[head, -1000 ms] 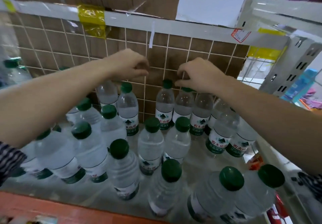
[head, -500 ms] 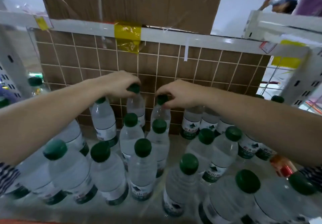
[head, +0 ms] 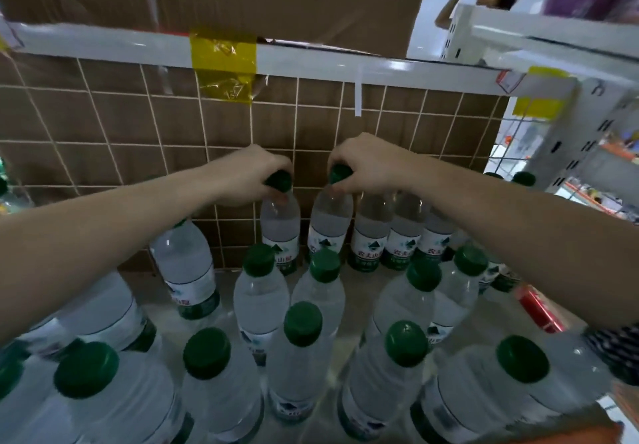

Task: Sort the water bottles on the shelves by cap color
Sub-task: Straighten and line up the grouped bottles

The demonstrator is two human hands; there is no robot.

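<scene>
Crowding the near shelf (head: 228, 279), green-capped bottles (head: 302, 357) stand between the person and the far row against the wire grid (head: 103, 125). Both arms reach over them: left hand (head: 247, 175) fingers curl round one far bottle's cap (head: 278, 180), right hand (head: 368, 167) fingers pinch its neighbour's cap (head: 340, 174).

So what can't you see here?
Head view:
- Caps of the back-row bottles: hidden under the right hand and forearm.
- Red item: mostly behind that forearm.
- Front-left bottle: cut off by the bottom edge.
- Neck of the bottle in the left hand: covered by fingers.

Green caps (head: 303, 323) on clear bottles (head: 261, 300); brown cardboard (head: 103, 122), cream grid (head: 296, 115), yellow tape (head: 223, 63), striped sleeve (head: 615, 343).
</scene>
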